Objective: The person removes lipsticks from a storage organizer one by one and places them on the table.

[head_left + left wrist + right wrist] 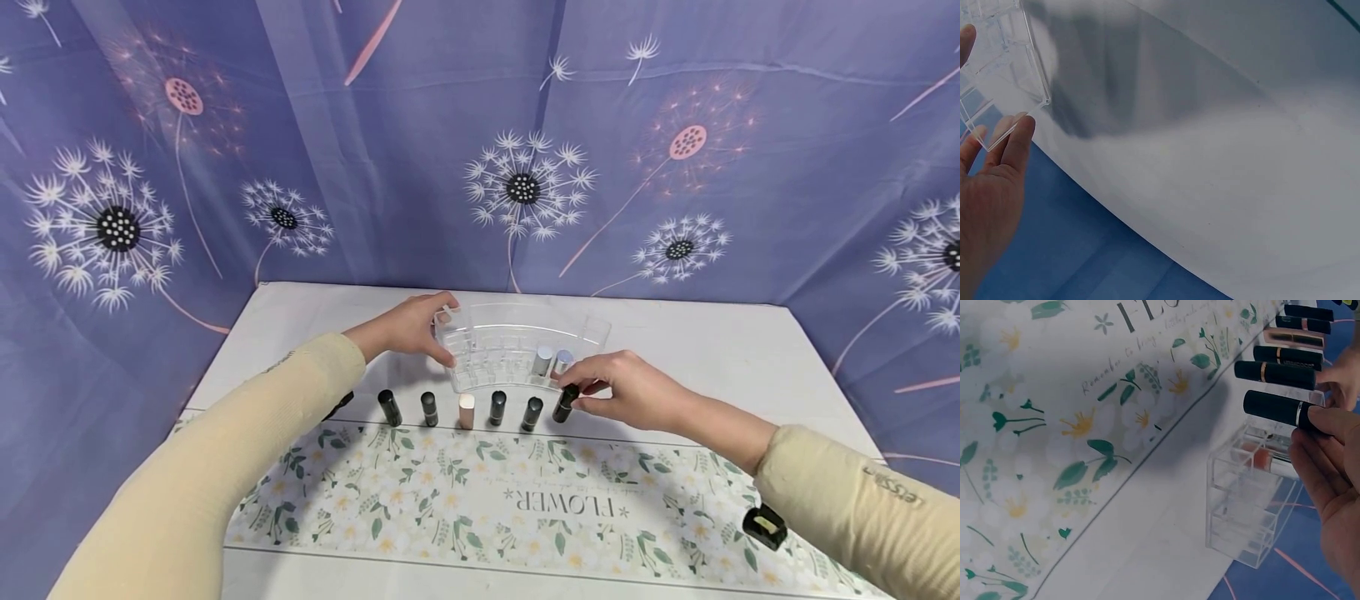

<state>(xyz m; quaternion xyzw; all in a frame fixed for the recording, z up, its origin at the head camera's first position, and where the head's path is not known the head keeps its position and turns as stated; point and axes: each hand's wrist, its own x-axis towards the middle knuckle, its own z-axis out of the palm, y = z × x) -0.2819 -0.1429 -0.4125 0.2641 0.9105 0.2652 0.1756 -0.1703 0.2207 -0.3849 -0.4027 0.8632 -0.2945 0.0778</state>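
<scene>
My left hand [411, 325] grips the left end of a clear acrylic lipstick organizer [525, 315], thumb at its front corner and fingers at the back. In the left wrist view its fingertips [1022, 128] lie against the clear edge. My right hand [626, 387] pinches a black lipstick [564, 405] by its top end, just in front of the organizer's right part. A silver band circles this lipstick [1272, 410] in the right wrist view. Two silver-capped lipsticks [542, 362] stand in the organizer's right-hand slots.
Several lipsticks stand in a row before the organizer: black ones, such as the leftmost lipstick [389, 408], and a pinkish-beige lipstick [467, 412]. A floral mat [420, 500] covers the front of the white table [697, 333]. A purple dandelion curtain [405, 167] hangs behind.
</scene>
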